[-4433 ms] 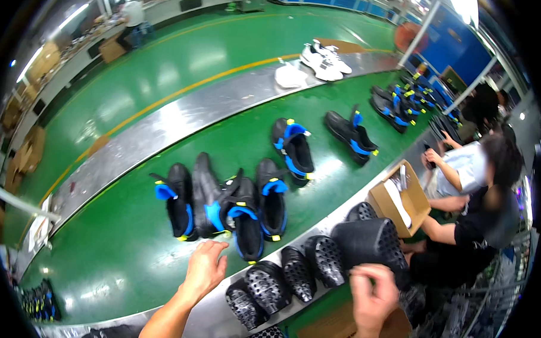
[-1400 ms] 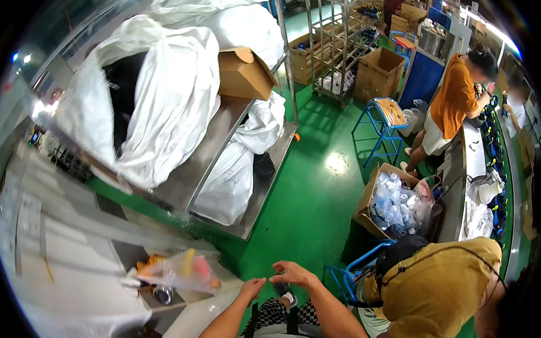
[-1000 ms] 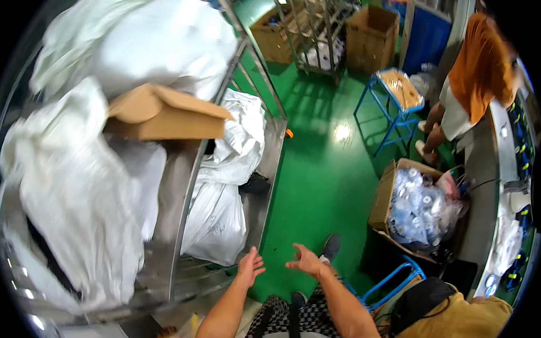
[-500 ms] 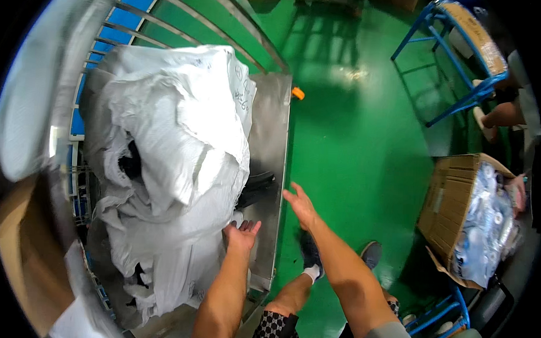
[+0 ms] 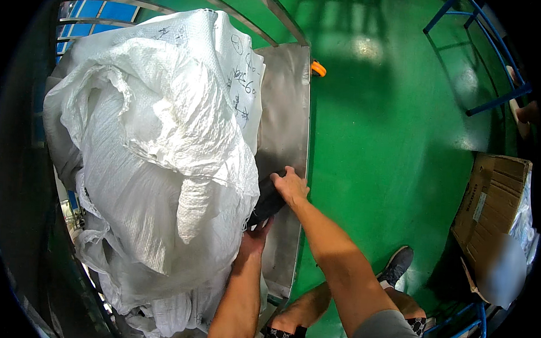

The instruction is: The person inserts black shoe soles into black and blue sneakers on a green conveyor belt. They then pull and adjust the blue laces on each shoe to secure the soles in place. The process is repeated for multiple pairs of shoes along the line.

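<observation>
A black, soft-looking bundle lies on the metal platform, partly tucked beneath a heap of white woven sacks. My right hand is closed over the bundle's right end, fingers curled on its top. At its lower side is my left hand, palm against it; the sack's edge hides some of those fingers. The exact kind of the black bundle cannot be made out. Dark handwriting shows on the nearest face of the upper sack.
Metal bars rise at the platform's far end. An orange part sticks out by its right edge. On the green floor to the right stand an open carton with clear plastic items and a blue-framed stool. Another person's foot shows there.
Both hands have moved forward onto the black bundle. My right hand, open in the air before, is now closed on it. The view has shifted closer to the sacks.
</observation>
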A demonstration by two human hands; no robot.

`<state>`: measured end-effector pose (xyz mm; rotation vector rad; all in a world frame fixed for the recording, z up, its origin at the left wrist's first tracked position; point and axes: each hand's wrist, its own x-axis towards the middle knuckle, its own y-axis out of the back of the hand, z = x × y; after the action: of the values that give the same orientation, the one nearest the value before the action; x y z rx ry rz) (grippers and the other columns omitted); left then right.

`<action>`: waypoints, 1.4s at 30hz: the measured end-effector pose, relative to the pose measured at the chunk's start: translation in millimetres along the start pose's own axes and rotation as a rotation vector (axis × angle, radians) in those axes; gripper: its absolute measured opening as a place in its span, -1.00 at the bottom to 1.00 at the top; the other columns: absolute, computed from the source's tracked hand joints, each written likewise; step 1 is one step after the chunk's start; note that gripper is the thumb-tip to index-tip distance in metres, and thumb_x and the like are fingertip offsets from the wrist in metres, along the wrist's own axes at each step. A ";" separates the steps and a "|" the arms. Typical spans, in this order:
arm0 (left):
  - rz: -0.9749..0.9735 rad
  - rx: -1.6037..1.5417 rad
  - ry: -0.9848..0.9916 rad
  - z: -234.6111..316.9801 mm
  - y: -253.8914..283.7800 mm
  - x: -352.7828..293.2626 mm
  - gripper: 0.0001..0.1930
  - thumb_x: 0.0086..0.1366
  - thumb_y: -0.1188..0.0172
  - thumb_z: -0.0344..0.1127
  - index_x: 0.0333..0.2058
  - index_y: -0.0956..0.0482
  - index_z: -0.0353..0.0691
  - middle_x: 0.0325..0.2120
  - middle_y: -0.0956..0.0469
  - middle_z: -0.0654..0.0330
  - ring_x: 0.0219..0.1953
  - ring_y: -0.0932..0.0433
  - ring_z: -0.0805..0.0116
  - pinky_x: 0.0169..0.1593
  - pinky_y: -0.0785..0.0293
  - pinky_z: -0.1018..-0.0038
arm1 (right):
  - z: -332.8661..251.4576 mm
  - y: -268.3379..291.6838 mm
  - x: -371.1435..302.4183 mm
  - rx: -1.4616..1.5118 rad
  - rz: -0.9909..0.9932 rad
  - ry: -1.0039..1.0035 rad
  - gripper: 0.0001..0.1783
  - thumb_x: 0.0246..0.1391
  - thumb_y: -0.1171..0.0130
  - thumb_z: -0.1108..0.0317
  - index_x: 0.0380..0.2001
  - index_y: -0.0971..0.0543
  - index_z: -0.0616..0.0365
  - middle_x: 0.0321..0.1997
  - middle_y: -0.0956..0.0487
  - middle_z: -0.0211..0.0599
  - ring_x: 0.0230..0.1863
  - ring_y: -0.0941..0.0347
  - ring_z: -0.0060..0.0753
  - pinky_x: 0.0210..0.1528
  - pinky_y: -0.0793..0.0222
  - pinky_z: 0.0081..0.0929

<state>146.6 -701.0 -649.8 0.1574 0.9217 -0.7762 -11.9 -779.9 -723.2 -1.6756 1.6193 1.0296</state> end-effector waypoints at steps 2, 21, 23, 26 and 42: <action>0.015 0.055 0.024 -4.6 -10.3 -17.1 -0.42 0.36 -0.19 -0.05 0.29 -0.36 -0.10 0.33 -0.30 0.03 0.32 -0.30 -0.18 0.36 -0.13 -0.40 | 28.1 6.0 -9.1 0.123 0.070 0.056 -0.08 0.01 -0.20 -0.23 0.39 -0.32 -0.02 0.27 -0.49 0.18 0.36 -0.25 0.28 0.38 -0.12 0.11; -0.922 1.125 0.237 9.3 -122.6 -467.9 -0.09 0.13 -0.49 -0.18 0.37 -0.16 -0.15 0.29 -0.30 0.03 0.28 -0.38 0.09 0.16 -0.51 0.19 | 180.3 220.9 -488.7 1.427 0.631 0.060 -0.35 0.13 -0.21 0.15 0.30 -0.40 -0.02 0.05 -0.50 -0.25 0.11 -0.40 -0.30 0.14 -0.40 -0.30; -1.243 1.489 -0.145 16.1 -134.7 -482.7 -0.03 0.08 -0.55 -0.04 0.37 -0.17 -0.15 0.33 -0.25 -0.04 0.33 -0.33 0.00 0.37 -0.29 0.13 | 171.5 230.6 -538.5 1.572 0.638 0.008 -0.33 0.11 -0.24 0.11 0.29 -0.41 -0.03 0.05 -0.48 -0.26 0.14 -0.39 -0.27 0.15 -0.43 -0.26; -1.609 1.715 -0.513 20.8 -172.6 -535.0 -0.03 0.04 -0.56 -0.01 0.36 -0.25 -0.18 0.38 -0.23 -0.13 0.43 -0.21 -0.08 0.44 -0.14 0.14 | 225.9 189.0 -549.4 1.733 0.648 0.148 -0.34 0.11 -0.23 0.03 0.26 -0.42 -0.02 0.14 -0.45 -0.27 0.16 -0.41 -0.22 0.15 -0.47 -0.18; -2.967 1.851 0.171 -24.4 -54.1 -711.3 -0.08 0.10 -0.51 -0.02 0.31 -0.27 -0.39 0.24 -0.36 -0.24 0.30 -0.37 -0.11 0.36 -0.29 0.16 | 268.2 -62.6 -746.9 2.479 1.351 0.220 -0.49 0.20 -0.23 -0.02 0.15 -0.53 -0.07 0.08 -0.57 -0.37 0.08 -0.50 -0.35 0.13 -0.45 -0.25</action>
<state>-160.7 -349.0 -110.2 -0.1690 0.3997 2.0251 43.3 -147.5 -242.9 1.0650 1.9251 -0.9700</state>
